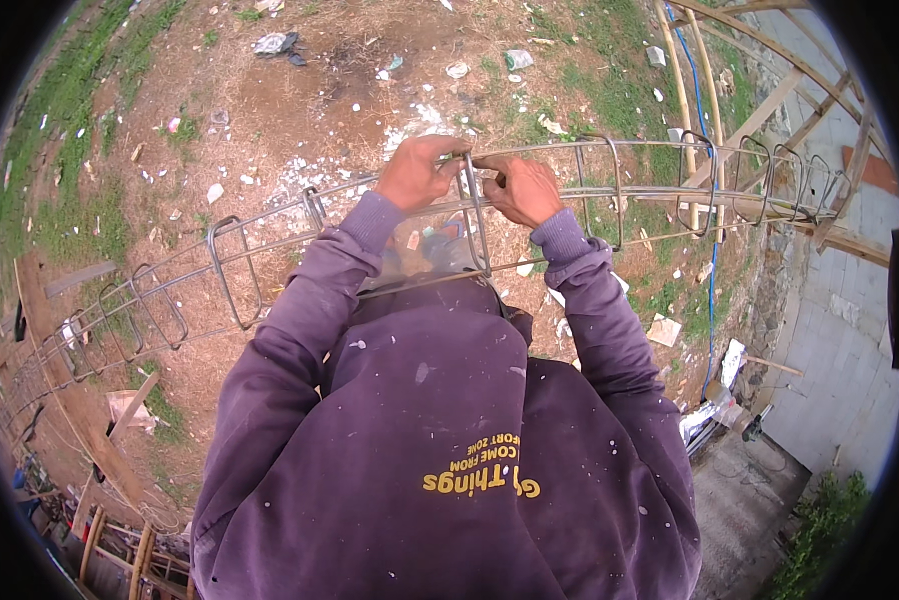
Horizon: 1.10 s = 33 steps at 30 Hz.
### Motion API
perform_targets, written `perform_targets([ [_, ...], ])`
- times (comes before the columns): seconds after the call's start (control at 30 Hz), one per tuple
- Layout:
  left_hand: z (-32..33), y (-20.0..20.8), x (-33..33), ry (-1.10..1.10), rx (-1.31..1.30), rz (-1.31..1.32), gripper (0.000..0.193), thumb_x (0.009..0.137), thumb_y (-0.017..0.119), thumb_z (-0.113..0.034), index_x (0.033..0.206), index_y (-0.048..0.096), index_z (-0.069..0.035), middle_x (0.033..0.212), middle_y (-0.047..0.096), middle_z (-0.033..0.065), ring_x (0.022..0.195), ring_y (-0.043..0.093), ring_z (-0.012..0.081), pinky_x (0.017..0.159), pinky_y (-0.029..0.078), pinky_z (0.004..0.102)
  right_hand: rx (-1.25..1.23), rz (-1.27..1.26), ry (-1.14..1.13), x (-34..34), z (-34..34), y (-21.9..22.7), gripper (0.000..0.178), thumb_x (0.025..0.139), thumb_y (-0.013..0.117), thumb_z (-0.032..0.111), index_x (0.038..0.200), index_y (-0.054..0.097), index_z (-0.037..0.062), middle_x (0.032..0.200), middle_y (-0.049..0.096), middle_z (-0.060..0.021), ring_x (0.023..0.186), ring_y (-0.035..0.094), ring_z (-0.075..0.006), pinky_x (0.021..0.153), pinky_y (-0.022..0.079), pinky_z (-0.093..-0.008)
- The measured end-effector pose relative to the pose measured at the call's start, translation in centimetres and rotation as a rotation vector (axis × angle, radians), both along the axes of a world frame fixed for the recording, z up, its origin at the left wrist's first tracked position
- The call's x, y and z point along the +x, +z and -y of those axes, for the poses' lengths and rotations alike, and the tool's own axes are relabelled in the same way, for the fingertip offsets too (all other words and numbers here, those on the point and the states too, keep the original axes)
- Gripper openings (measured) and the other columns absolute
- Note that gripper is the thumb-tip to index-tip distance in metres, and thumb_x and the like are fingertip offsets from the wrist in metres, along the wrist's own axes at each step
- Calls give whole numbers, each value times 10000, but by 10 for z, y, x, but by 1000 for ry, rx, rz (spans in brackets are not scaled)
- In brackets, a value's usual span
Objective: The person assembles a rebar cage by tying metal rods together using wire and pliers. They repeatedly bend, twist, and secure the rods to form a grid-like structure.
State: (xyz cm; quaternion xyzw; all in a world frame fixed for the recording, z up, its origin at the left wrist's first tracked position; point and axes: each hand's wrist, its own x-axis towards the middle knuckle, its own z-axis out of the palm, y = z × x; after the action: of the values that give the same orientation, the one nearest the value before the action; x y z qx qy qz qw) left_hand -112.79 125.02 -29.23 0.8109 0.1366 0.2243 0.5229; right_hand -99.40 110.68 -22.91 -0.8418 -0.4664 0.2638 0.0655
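Observation:
A long, narrow rebar cage [350, 190] runs across in front of me, made of thin steel bars with squarish stirrups spaced along it. Both hands are at the far upper corner of the middle stirrup [477, 225]. My left hand [417, 175] is closed on this stirrup's corner, beside the far bar. Just right of it, my right hand [525, 190] has its fingers curled and pinched on the far long bar [485, 162]. Any tie wire between the fingertips is too small to make out. Another stirrup [618, 195] stands right of my right hand.
Wooden planks [80, 400] support the cage at left, and a bamboo and timber frame [770, 105] at right. A blue hose [698, 70] hangs beside upright poles. Scraps litter the dirt and grass [270, 110]. Grey paving [830, 330] lies at right, near a plant [825, 540].

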Motion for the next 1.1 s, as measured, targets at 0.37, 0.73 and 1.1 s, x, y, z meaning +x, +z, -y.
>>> perform_targets([
  [0.37, -13, 5, 1, -104, -123, -74, 267, 815, 751, -115, 1064, 756, -21, 1010, 747, 182, 864, 736, 269, 775, 579, 361, 154, 90, 428, 15, -3, 7, 222, 795, 608, 106, 977, 736, 97, 815, 656, -173, 839, 641, -371, 765, 506, -481],
  [0.73, -9, -3, 3, -42, -56, 27, 216, 777, 729, -77, 985, 735, -16, 1003, 719, 162, 895, 692, 331, 802, 550, 386, -158, 480, 840, -22, -44, 69, 122, 821, 617, 108, 933, 646, 67, 906, 640, -136, 934, 614, -264, 832, 472, -397],
  [1.1, -12, 9, 5, -21, -207, -188, 254, 746, 741, -151, 977, 761, -46, 916, 728, 176, 795, 694, 315, 741, 537, 406, 350, 233, 1158, 38, -120, 41, 188, 889, 629, 141, 1056, 574, 76, 765, 672, -95, 836, 653, -285, 805, 477, -404],
])
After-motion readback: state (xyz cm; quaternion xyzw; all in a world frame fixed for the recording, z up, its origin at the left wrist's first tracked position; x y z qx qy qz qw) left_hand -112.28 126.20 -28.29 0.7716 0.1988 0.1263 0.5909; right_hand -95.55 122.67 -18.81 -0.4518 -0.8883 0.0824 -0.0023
